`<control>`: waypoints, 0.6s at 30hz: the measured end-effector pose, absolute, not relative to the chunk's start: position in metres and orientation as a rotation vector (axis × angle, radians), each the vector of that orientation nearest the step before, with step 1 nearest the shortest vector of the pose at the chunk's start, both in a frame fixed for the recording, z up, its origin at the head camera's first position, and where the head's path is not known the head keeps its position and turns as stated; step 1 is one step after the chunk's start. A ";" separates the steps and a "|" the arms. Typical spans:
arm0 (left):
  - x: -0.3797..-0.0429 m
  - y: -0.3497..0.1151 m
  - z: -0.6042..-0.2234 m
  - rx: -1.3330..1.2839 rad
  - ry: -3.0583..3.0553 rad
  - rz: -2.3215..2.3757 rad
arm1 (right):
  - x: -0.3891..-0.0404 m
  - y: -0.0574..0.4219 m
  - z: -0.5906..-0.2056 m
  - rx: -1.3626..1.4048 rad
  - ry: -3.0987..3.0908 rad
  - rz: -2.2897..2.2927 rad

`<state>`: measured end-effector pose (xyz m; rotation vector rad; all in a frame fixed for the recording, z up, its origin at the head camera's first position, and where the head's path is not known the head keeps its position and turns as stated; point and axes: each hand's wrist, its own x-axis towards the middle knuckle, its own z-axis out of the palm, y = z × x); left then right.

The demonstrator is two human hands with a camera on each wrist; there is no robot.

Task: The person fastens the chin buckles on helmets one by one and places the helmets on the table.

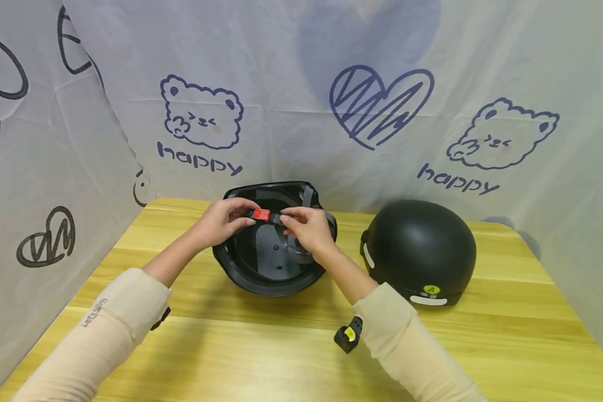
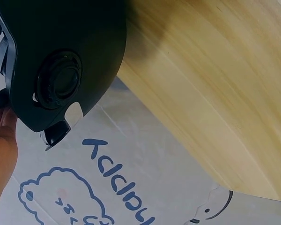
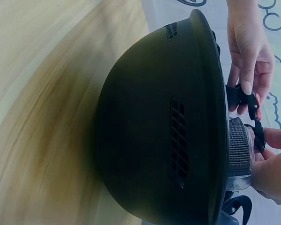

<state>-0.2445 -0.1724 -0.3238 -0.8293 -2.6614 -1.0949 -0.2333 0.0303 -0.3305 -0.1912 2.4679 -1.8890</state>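
Observation:
A black helmet (image 1: 268,287) lies upside down on the table, its hollow inside facing up. Over its opening runs a chin strap with a red buckle (image 1: 262,214). My left hand (image 1: 223,222) pinches the strap at the buckle's left end between thumb and fingers. On the other side, my right hand (image 1: 307,228) pinches the black strap just right of the buckle. In the right wrist view both hands hold the buckle and strap (image 3: 258,136) above the helmet's rim. The left wrist view shows the helmet's outer side with a round black knob (image 2: 65,80); the left fingers are partly hidden there.
A second black helmet (image 1: 422,245), dome up, stands on the wooden table (image 1: 261,346) to the right, with a yellow round sticker marked A (image 1: 431,290). A printed white cloth (image 1: 281,134) hangs behind and at the sides.

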 end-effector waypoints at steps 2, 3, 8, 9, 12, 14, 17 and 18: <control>-0.245 -0.172 -0.323 -0.831 -2.671 -1.092 | -0.233 0.032 -0.329 -0.200 2.463 -1.894; -0.245 -0.171 -0.323 -0.834 -2.675 -1.093 | -0.233 0.033 -0.329 -0.205 2.462 -1.893; -0.244 -0.170 -0.321 -0.840 -2.717 -1.063 | -0.232 0.034 -0.328 -0.222 2.471 -1.863; -0.244 -0.169 -0.320 -0.851 -2.729 -1.049 | -0.232 0.034 -0.328 -0.222 2.473 -1.859; -0.243 -0.166 -0.317 -0.878 -2.763 -1.012 | -0.232 0.034 -0.329 -0.218 2.472 -1.856; -0.243 -0.165 -0.317 -0.886 -2.781 -0.989 | -0.233 0.033 -0.329 -0.214 2.467 -1.857; -0.243 -0.164 -0.316 -0.884 -2.799 -0.972 | -0.233 0.032 -0.330 -0.210 2.467 -1.857; -0.244 -0.164 -0.316 -0.880 -2.805 -0.969 | -0.232 0.032 -0.330 -0.206 2.468 -1.855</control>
